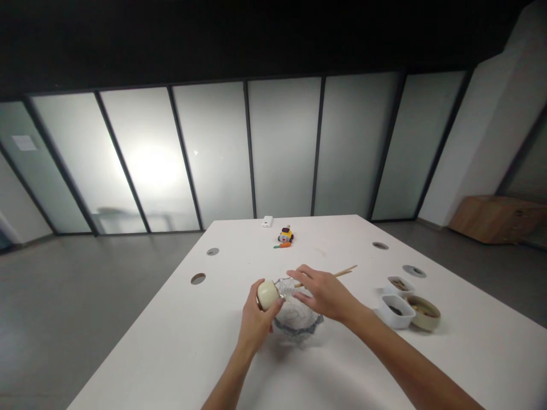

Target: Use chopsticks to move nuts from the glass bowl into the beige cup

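At right hand [321,291], chopsticks [346,270] aslant rightward

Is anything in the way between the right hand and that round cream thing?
Yes: in this view, something clear and shiny shows between the right hand and the cream thing. Whether it's part of the glass bowl, I can't tell.

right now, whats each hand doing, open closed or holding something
Left hand: closed, holding a cream-coloured rounded container.
Right hand: by the glass bowl; whether its grip is open or closed on the chopsticks cannot be told.
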Available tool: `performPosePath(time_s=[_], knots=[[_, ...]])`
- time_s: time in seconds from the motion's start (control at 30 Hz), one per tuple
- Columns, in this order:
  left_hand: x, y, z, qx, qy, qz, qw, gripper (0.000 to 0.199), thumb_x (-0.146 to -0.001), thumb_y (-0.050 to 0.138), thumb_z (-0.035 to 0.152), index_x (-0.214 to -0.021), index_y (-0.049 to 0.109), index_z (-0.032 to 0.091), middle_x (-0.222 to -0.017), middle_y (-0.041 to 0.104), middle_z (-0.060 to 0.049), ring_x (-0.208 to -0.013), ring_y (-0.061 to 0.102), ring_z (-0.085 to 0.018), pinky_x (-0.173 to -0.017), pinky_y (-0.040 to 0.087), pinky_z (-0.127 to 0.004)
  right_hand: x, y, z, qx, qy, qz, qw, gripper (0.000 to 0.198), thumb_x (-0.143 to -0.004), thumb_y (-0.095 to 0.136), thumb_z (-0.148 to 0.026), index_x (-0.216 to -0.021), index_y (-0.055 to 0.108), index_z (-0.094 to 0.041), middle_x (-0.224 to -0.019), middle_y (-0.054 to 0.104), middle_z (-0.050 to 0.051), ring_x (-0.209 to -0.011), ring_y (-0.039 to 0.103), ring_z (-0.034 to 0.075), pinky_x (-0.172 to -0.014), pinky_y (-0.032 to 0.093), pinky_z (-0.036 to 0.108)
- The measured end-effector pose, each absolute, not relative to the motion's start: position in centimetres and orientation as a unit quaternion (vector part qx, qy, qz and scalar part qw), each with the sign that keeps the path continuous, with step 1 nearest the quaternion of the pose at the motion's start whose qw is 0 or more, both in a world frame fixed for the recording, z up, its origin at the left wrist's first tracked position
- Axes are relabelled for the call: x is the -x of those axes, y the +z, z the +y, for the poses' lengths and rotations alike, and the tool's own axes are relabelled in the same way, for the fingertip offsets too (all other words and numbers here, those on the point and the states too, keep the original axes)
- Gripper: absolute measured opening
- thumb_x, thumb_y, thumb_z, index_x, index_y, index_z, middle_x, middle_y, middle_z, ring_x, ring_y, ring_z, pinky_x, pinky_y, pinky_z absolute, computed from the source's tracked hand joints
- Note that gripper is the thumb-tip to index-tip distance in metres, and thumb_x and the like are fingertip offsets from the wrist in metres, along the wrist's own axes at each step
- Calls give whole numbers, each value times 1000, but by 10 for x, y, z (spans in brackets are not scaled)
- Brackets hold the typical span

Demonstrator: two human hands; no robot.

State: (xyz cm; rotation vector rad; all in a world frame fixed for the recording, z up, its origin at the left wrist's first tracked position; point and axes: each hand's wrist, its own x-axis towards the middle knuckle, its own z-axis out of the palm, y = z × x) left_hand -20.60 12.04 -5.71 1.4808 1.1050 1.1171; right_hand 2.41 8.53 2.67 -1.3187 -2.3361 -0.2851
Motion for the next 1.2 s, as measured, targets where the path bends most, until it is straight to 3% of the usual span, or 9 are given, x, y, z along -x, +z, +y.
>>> performPosePath(time_s=[0.13,0.23,0.37,0.5,0.63,0.77,0.97,1.2], knots=[[206,-61,125,-641,485,447,391,78,-79,90,43,-149,64,21,-133,74,-12,-104,78,-26,-90,67,-39,-46,12,65,419,-221,-826,304,33,-107,60,-14,-137,71,-17,-109,82,10,-89,80,23,-77,64,33],[206,-59,124,-671,471,450,353,78,-79,89,41,-151,67,23,-136,72,-12,-119,75,-30,-106,62,-45,-55,13,43,400,-269,-810,333,26,-111,55,-16,-129,73,-17,-103,82,10,-84,78,22,-74,62,32],[207,-53,120,-716,433,455,304,77,-81,88,38,-154,68,26,-130,73,-9,-118,75,-30,-105,62,-42,-76,20,14,430,-314,-774,343,24,-113,53,-18,-123,75,-19,-101,83,8,-83,78,20,-75,60,31],[212,-52,119,-761,375,474,236,76,-86,86,36,-159,65,35,-137,71,-6,-107,78,-26,-92,64,-36,-117,8,-13,534,-342,-705,317,25,-113,53,-21,-119,77,-19,-101,83,8,-85,80,21,-76,60,31],[217,-53,120,-794,327,495,134,74,-91,86,34,-160,63,45,-146,69,-4,-100,81,-24,-74,62,-30,-158,-15,-38,686,-322,-604,247,31,-112,50,-29,-116,79,-20,-110,83,12,-88,81,24,-65,58,31],[219,-54,121,-817,323,475,52,72,-95,86,33,-161,62,48,-150,69,-4,-104,81,-25,-68,62,-28,-177,-29,-51,783,-250,-546,163,31,-110,53,-34,-122,79,-24,-119,81,10,-88,80,24,-61,56,30],[220,-60,126,-824,353,440,-44,74,-93,88,27,-160,64,45,-153,71,-7,-122,78,-31,-76,69,-31,-171,-30,-31,842,-126,-519,79,32,-111,62,-41,-135,73,-24,-141,73,13,-111,79,30,-79,63,35],[228,-68,130,-822,393,407,-70,66,-97,82,24,-159,65,39,-159,69,-9,-131,75,-35,-89,73,-39,-159,-23,-7,848,-70,-524,34,32,-107,70,-38,-135,75,-23,-145,70,17,-126,75,35,-96,61,42]])
